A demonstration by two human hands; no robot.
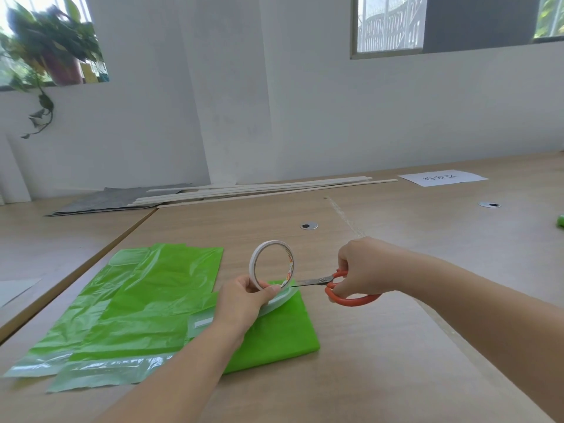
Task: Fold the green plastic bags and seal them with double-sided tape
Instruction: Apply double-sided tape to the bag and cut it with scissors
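A folded green plastic bag [283, 334] lies on the wooden table [396, 346] in front of me. Unfolded green bags [137, 300] are spread flat to its left. My left hand [244, 303] pinches a white roll of double-sided tape [271, 264], held upright above the folded bag, with a strip pulled down from the roll under my fingers. My right hand [363, 267] grips orange-handled scissors [341, 288]. Their blades point left and meet the tape strip just beside the roll.
Long pale wooden strips [259, 190] and grey sheets [113, 199] lie at the back by the wall. A white paper label [442, 178] sits far right. Two round cable holes [309, 226] are in the table. Something small and green [560, 221] shows at the right edge.
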